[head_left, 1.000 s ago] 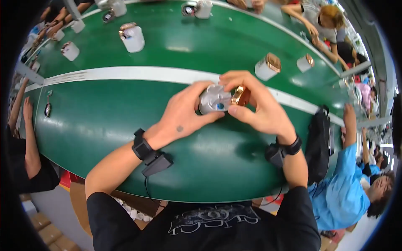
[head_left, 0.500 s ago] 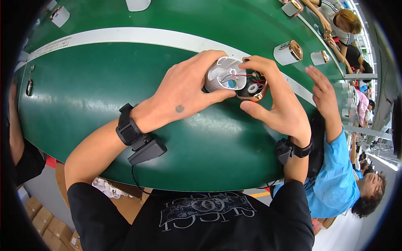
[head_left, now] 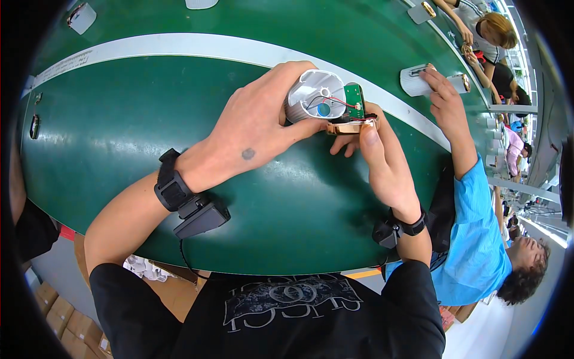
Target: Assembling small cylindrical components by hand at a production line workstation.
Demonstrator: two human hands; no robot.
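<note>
Since the earlier frame, the gold cap [head_left: 345,128] has turned, exposing the green circuit board [head_left: 354,99]; the right grip [head_left: 382,161] has shifted, and a co-worker's hand [head_left: 444,99] has reached a farther white cup [head_left: 412,82].

Left to right: the left grip [head_left: 257,113] is curled around the white shell [head_left: 311,96], held over the worktop [head_left: 287,191], open end showing. The shell should be light and stiff; hold it by its ribbed outer wall. The thin wires [head_left: 338,99] are likely fragile; do not pull them. Handle the board by its edges. The cap looks glossy, probably slippery; take its rim. The right grip pinches the cap's right end.

Hidden: the left fingertips behind the shell and the board's lower part. Hard to make out: where the wires end inside, and whether the co-worker's fingers touch the cup.
</note>
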